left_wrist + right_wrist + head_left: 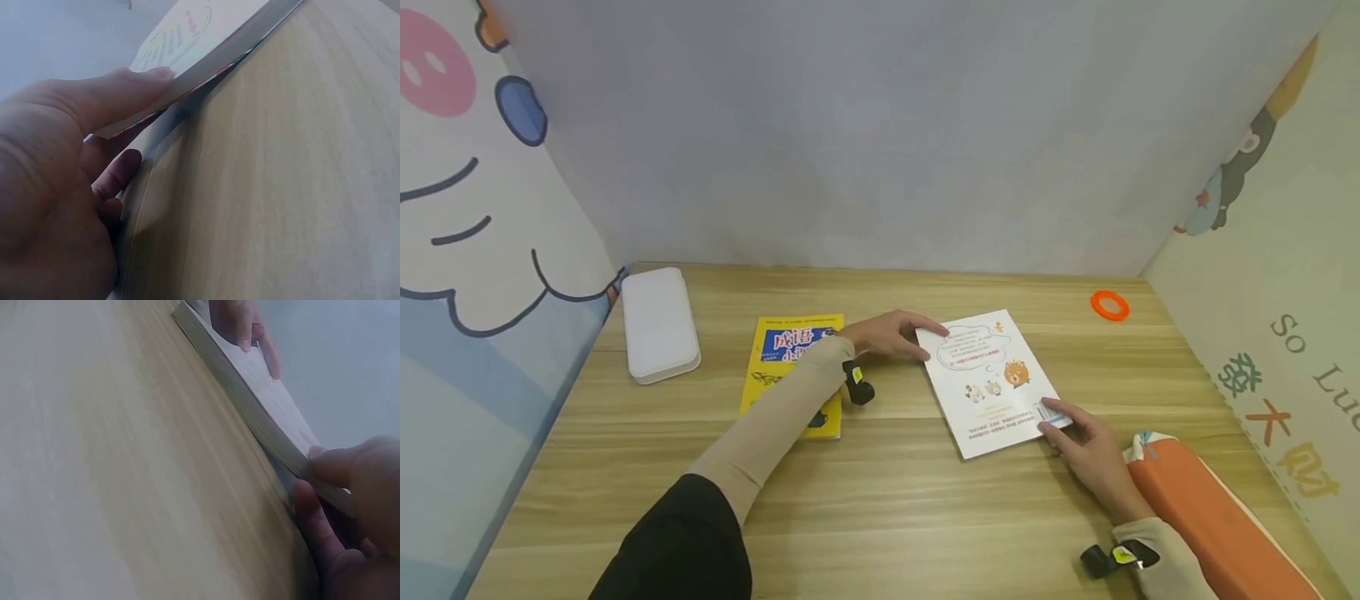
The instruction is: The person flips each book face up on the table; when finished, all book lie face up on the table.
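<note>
Both hands hold a white paperback book (992, 387) whose facing cover shows cartoon animals, a speech cloud and a barcode. At its far left corner, my left hand (891, 333) grips the book, thumb (140, 87) on the cover and other fingers beneath. My right hand (1093, 458) pinches the near right corner, by the barcode. The right wrist view shows the page edges (240, 406) tilted up from the wood, with fingers under the near corner. A yellow book (797, 392) with a blue title panel lies left, partly hidden behind my left forearm.
On the wooden table (880, 517), a white rounded box (661, 325) stands at the far left. An orange ring (1109, 306) lies at the far right. An orange and white pouch (1217, 517) sits beside my right forearm. Printed walls (1285, 275) border the sides.
</note>
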Tool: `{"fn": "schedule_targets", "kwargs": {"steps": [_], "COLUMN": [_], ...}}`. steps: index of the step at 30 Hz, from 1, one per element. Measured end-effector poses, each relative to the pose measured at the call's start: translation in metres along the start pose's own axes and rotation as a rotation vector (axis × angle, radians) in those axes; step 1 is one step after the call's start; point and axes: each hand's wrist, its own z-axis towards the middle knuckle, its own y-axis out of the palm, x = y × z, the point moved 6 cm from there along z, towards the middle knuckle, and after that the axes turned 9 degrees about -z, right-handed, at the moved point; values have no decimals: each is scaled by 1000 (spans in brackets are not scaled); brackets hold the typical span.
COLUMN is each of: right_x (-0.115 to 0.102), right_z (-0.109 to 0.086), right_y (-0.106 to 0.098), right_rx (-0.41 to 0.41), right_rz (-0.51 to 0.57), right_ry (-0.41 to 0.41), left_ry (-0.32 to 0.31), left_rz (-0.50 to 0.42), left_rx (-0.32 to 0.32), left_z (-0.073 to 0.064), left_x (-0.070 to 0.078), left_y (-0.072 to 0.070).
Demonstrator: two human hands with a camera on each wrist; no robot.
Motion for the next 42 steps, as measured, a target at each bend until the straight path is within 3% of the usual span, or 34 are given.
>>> {"fn": "schedule_targets", "kwargs": {"steps": [15,23,28,37,42], "right_x": [-5,-6,-2,-4,-5], "right_z": [0,-3,-3,-3,-2], "right_y": [1,0,1,2,1], "right_rx": [-21,-27,-21,-68,-78], "right_rz": [28,-19,-15,74,68], "right_ry": [-64,-11,-8,-95,-132], "left_ry": [0,-12,17,8,-1], "left_rz": [-20,-23,-16,-41,-50], "left_rx": [16,6,-3,6,9], "left_z": [-5,-6,-3,-2,-3], "left_x": [1,-1,0,-2,-1], "left_y": [1,4,7,7,6]}}
